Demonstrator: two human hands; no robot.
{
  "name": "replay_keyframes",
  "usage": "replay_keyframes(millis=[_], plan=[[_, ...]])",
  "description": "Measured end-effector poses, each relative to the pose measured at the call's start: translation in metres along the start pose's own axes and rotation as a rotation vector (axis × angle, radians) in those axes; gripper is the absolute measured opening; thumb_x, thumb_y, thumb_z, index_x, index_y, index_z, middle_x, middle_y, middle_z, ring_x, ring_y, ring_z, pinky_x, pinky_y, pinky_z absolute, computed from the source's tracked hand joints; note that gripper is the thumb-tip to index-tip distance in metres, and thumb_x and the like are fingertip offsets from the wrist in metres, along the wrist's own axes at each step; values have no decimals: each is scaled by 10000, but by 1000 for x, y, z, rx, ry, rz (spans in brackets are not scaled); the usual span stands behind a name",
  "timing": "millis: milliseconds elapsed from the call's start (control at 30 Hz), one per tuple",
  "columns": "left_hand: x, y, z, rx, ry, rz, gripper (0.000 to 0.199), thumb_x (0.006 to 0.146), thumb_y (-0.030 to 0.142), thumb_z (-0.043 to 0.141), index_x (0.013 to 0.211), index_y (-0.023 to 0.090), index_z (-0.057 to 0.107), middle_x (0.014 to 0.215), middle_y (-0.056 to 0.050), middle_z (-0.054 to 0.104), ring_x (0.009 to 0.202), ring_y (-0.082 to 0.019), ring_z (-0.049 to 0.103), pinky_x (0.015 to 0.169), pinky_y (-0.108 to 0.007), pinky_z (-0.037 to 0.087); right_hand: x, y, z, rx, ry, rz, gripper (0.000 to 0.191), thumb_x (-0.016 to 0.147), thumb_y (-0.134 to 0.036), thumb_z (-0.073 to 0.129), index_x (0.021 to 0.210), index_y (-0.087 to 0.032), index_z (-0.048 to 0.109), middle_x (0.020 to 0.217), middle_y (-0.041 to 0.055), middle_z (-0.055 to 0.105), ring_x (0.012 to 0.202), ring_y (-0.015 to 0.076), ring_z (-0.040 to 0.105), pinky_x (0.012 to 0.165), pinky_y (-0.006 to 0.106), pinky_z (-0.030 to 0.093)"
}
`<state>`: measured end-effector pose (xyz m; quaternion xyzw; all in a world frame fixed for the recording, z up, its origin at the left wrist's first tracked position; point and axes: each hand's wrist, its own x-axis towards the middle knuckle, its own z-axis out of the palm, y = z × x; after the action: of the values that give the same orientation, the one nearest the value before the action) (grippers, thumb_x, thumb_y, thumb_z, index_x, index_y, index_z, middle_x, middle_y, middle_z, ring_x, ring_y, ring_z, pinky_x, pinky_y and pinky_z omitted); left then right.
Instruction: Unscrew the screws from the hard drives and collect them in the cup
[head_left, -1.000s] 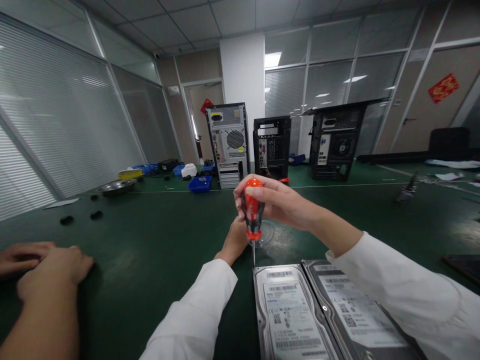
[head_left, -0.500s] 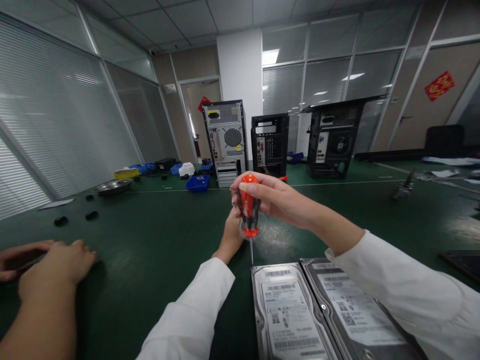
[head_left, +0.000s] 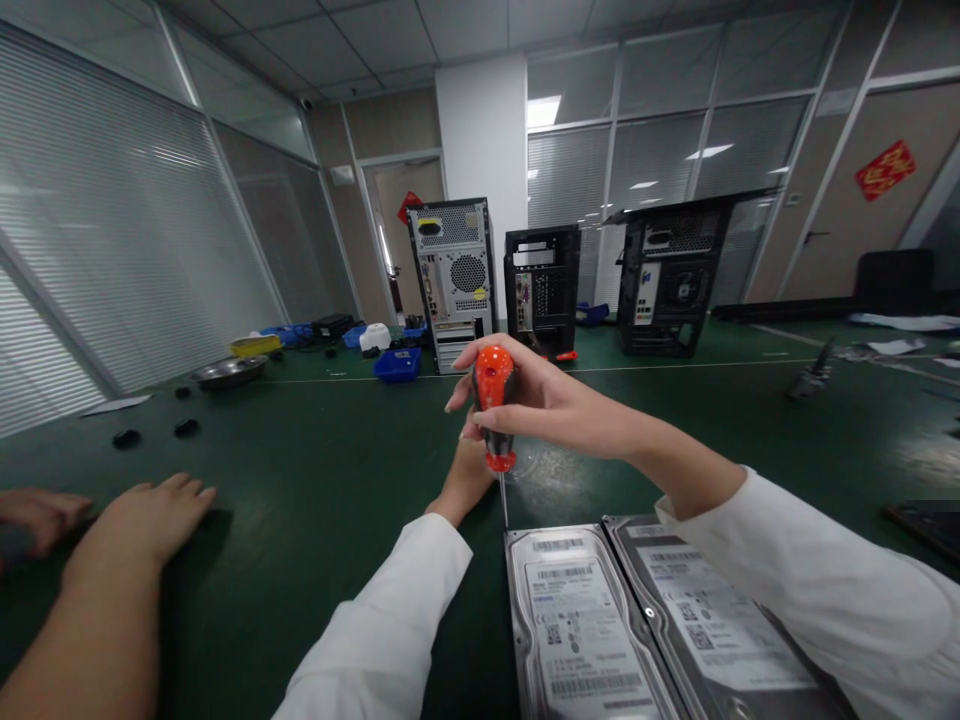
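Note:
My right hand (head_left: 559, 405) is closed on a screwdriver (head_left: 495, 385) with a red and black handle, thumb on the near side. The screwdriver stands upright, its thin shaft reaching down to the far left corner of a hard drive (head_left: 574, 630). My left hand (head_left: 466, 475) is just behind and left of the handle; its fingers are hidden behind my right hand and the screwdriver. A second hard drive (head_left: 701, 610) lies close along the right side of the first, partly under my right sleeve. Both drives lie label side up on the green table.
Another person's hands (head_left: 142, 520) are at the left. Across the table stand a silver computer case (head_left: 454, 285), black computer cases (head_left: 544, 290), a blue tray (head_left: 397, 365) and a metal bowl (head_left: 229, 372). A dark flat object (head_left: 926, 525) lies at the right edge.
My right hand's fingers have spread and shifted around the screwdriver's handle, uncovering its red top. The other person's hands have moved apart. The drives stay in place.

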<state>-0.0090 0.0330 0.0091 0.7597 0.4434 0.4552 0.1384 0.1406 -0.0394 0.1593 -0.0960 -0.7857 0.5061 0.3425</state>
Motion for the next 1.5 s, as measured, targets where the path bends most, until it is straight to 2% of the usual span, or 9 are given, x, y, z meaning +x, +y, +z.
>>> replay_keyframes(millis=[133, 300, 367, 600, 800, 967, 1167, 1300, 1500], plan=[[-2, -3, 1, -55, -55, 19, 392, 810, 124, 627, 1198, 163, 582, 1241, -108, 569, 1226, -267, 516, 1091, -426, 470, -1, -4, 5, -105, 64, 14, 232, 905, -196, 587, 1084, -194, 438, 1041, 40, 582, 869, 139, 633, 779, 292, 541], [-2, 5, -4, -88, -80, 101, 382, 833, 96, 600, 1200, 203, 587, 1223, -79, 586, 1203, -248, 530, 1072, -424, 480, 0, 1, 14, -506, 442, -47, 361, 764, -317, 768, 901, -220, 449, 750, -34, 496, 630, 121, 497, 561, 250, 430], [1, 9, -7, -98, -60, 80, 364, 834, 116, 632, 1185, 200, 587, 1207, -82, 589, 1157, -251, 555, 1018, -415, 508, 1, 5, 15, -483, 492, -71, 359, 756, -338, 778, 897, -221, 468, 734, -38, 499, 619, 121, 505, 574, 257, 441], [4, 12, -8, -51, -114, -7, 47, 835, 149, 668, 854, 161, 627, 983, -41, 632, 932, -200, 620, 825, -308, 513, 8, 9, 5, 316, 320, 20, 384, 859, -511, 588, 1045, -178, 538, 881, 19, 629, 702, 137, 671, 680, 265, 565], [1, -2, -3, -106, -106, -8, 300, 749, 133, 768, 1000, 184, 612, 982, -12, 612, 860, -166, 613, 789, -281, 492, 10, 11, 9, 282, 450, -102, 258, 851, -428, 670, 878, -189, 578, 766, -27, 554, 645, 75, 566, 626, 182, 542], [-1, -7, -2, -121, -111, -46, 316, 742, 178, 778, 1011, 192, 612, 975, -12, 611, 890, -195, 609, 743, -287, 469, 8, 11, 7, 345, 337, -56, 233, 891, -394, 587, 1011, -196, 610, 870, 2, 543, 769, 115, 575, 699, 240, 571], [1, 3, -5, -120, -113, 6, 205, 793, 188, 717, 971, 190, 614, 1087, -24, 603, 913, -200, 597, 772, -306, 469, 7, 9, 3, 274, 349, -35, 262, 823, -268, 725, 986, -179, 540, 909, 9, 656, 789, 117, 661, 742, 254, 589], [2, 8, -6, -102, -114, 13, 268, 775, 135, 721, 1014, 188, 612, 966, -24, 603, 798, -169, 586, 693, -267, 459, 7, 8, 7, 270, 315, -57, 351, 797, -238, 767, 931, -206, 444, 729, -57, 630, 639, 85, 624, 637, 212, 566], [2, 10, -6, -50, -100, 30, 227, 775, 90, 698, 966, 183, 616, 896, -27, 586, 846, -186, 590, 752, -273, 492, 5, 3, 8, 359, 214, -19, 306, 867, -385, 662, 1075, -182, 565, 847, -15, 587, 731, 100, 622, 691, 218, 574]])
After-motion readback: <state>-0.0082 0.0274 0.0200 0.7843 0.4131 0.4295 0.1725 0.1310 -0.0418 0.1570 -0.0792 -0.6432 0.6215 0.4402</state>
